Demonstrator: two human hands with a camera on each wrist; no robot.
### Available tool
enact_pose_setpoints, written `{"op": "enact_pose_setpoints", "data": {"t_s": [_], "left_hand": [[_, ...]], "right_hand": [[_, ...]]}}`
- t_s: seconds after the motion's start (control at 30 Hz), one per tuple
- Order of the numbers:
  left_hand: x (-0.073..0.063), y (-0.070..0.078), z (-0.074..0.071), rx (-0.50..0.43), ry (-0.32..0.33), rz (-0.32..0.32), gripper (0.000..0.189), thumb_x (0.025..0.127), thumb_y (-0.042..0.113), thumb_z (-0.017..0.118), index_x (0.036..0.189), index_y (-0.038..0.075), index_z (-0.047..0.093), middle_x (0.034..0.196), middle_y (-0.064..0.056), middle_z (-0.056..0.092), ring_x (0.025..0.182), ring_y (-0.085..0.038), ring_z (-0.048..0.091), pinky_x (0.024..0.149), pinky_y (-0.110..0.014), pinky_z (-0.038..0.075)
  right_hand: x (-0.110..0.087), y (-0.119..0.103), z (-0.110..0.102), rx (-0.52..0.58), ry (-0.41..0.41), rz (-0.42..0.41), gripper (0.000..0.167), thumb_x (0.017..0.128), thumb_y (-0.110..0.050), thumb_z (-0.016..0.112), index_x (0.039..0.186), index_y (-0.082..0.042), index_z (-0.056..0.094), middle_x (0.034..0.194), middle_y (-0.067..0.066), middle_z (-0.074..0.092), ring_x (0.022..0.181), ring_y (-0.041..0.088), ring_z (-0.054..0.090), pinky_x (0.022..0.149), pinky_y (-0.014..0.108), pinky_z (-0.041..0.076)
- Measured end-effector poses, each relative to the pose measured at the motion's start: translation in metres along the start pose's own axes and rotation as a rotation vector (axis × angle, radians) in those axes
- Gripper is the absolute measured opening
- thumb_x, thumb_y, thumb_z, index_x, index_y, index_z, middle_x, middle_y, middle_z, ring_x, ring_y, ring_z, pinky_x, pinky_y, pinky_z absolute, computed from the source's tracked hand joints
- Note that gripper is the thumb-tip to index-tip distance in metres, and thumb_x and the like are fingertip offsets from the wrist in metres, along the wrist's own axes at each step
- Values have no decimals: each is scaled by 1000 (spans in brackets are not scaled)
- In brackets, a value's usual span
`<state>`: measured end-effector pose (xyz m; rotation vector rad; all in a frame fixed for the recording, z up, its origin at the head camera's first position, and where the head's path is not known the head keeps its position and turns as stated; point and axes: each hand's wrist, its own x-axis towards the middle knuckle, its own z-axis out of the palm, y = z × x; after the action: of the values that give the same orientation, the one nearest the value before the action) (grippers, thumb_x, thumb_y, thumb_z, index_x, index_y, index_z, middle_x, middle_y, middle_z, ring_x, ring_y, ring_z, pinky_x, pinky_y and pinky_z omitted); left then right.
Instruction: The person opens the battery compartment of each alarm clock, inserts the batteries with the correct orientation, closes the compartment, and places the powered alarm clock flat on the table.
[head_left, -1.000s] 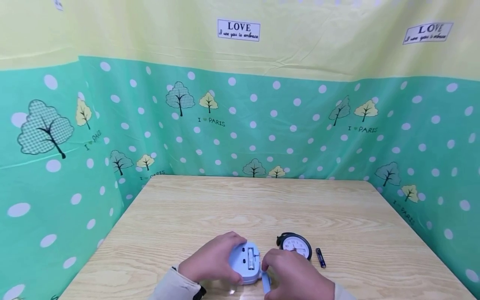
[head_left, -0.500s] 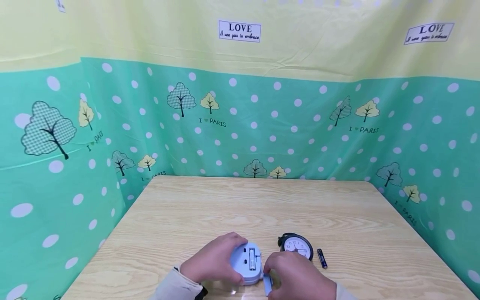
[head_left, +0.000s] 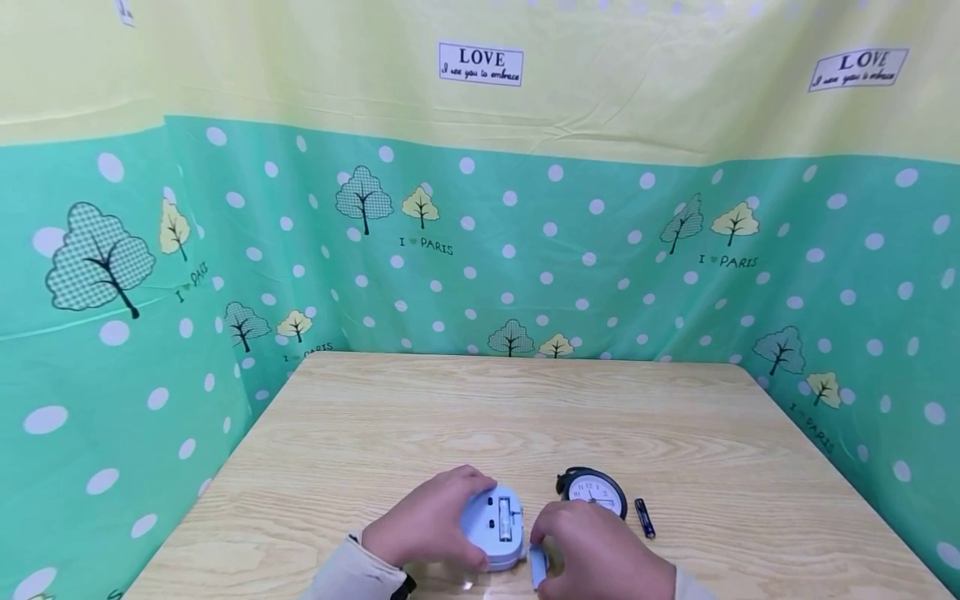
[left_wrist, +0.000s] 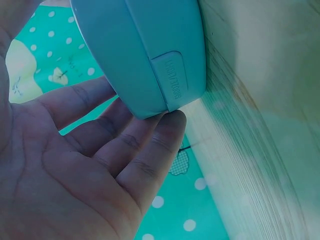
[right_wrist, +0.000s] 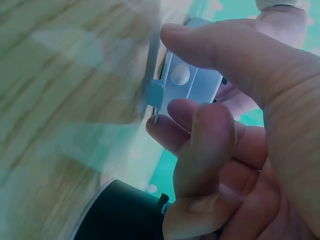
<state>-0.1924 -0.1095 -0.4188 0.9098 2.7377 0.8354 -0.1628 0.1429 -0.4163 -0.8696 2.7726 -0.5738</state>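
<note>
A light blue clock (head_left: pixel 489 533) lies back up on the wooden table, its battery slot uncovered with one battery (head_left: pixel 506 518) inside. My left hand (head_left: pixel 433 518) grips it from the left, thumb on the near side and fingers at the far side. The left wrist view shows fingertips against the clock's blue casing (left_wrist: pixel 145 55), with raised lettering on its side. Just right of the clock, my right hand (head_left: pixel 596 550) pinches a small light blue battery cover (head_left: pixel 538 567) between thumb and fingers. The right wrist view shows this cover (right_wrist: pixel 156 93) nearly edge-on.
Beyond my right hand lies a black round clock (head_left: pixel 600 492) with a white dial, partly hidden by that hand. Right of it is a loose dark battery (head_left: pixel 644 518). A green and yellow patterned curtain (head_left: pixel 450 275) encloses the table's back and sides.
My right hand has drawn the battery cover slightly right, so a gap from the blue clock shows. The left hand and blue clock keep nearly the same place.
</note>
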Motion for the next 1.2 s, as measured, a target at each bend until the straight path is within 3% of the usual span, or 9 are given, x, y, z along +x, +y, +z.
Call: {"op": "enact_pose_setpoints", "data": {"t_s": [0.43, 1.2], "left_hand": [[0, 0, -1, 24, -17, -15, 93, 60, 38, 96, 141, 11, 61, 128, 9, 63, 105, -4, 57, 91, -27, 52], [0, -1, 1, 77, 16, 10, 91, 59, 39, 95, 140, 12, 63, 128, 8, 64, 104, -4, 59, 88, -26, 52]], "right_hand": [[-3, -2, -6, -62, 103, -22, 31, 71, -39, 89, 97, -27, 76, 95, -20, 67, 88, -3, 60, 78, 28, 55], [3, -7, -18, -164, 158, -43, 29, 72, -45, 90, 93, -30, 77, 99, -17, 71, 94, 2, 66, 80, 32, 59]]}}
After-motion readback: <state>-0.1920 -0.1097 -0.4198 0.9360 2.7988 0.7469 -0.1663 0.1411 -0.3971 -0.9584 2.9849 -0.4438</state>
